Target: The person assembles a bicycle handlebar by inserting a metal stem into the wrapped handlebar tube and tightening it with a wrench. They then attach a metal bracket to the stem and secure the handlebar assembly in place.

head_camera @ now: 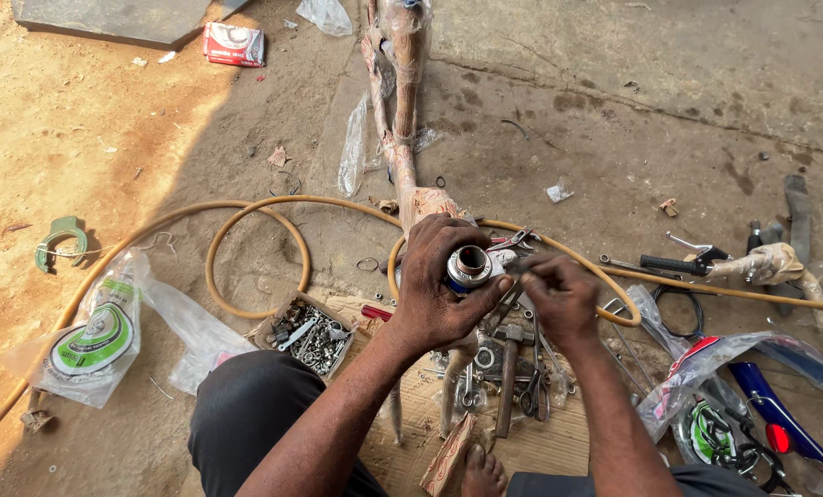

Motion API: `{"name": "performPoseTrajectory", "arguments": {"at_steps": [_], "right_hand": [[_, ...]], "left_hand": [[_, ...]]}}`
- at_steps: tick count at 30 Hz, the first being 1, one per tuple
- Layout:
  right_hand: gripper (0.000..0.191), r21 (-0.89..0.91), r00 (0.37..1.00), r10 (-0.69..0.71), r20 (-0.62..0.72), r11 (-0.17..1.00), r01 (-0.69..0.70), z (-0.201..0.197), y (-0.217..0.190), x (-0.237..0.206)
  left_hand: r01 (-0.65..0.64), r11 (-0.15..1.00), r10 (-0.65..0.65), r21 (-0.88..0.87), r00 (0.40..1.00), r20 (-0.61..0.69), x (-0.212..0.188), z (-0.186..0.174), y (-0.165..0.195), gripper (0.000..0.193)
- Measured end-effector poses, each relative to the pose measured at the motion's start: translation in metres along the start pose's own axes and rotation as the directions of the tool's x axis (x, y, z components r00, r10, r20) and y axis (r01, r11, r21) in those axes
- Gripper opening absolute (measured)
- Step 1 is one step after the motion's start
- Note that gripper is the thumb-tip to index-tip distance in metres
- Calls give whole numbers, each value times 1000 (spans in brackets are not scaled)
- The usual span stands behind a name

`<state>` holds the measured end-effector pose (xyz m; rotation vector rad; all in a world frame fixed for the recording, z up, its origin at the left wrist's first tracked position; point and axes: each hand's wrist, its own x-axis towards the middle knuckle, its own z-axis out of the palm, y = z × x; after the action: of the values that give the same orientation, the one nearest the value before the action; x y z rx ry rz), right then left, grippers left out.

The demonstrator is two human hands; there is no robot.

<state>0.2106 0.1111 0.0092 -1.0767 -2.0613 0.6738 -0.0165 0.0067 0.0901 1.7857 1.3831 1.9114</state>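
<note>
My left hand (437, 285) grips a short metal tube end (468, 266) of a plastic-wrapped bicycle frame (402, 110) that stretches away from me on the ground. The tube's open round mouth faces up. My right hand (559, 294) is just right of it, fingertips pinched on a small part at the tube's rim; the part is too small to make out. Below both hands lie a hammer (508, 368), pliers (531, 391) and spanners on a piece of cardboard (540, 446).
A yellow hose (246, 207) loops over the dirt ground. A small box of nuts and bolts (308, 333) sits left of my knee. Plastic bags (98, 336) lie at left, wrapped bicycle parts and handlebar pieces (752, 267) at right. A bare foot (481, 474) shows below.
</note>
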Motion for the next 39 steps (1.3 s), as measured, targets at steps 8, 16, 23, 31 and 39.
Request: {"name": "performPoseTrajectory", "arguments": {"at_steps": [8, 16, 23, 31, 39], "right_hand": [[11, -261, 619, -747, -243, 665, 700, -67, -144, 52], [15, -107, 627, -747, -222, 657, 746, -43, -181, 41], [15, 53, 688, -576, -442, 748, 661, -26, -168, 57], [12, -4, 724, -574, -382, 784, 620, -23, -178, 54], [22, -215, 670, -687, -279, 725, 654, -39, -192, 33]], "left_hand": [[95, 994, -94, -49, 995, 25, -3, -2, 6, 78], [-12, 1000, 12, 8, 1000, -2, 1, -5, 6, 73], [150, 976, -132, -156, 984, 117, 7, -11, 7, 51], [131, 912, -160, -389, 986, -43, 4, -8, 17, 63], [16, 960, -18, -280, 1000, -6, -2, -19, 15, 38]]}}
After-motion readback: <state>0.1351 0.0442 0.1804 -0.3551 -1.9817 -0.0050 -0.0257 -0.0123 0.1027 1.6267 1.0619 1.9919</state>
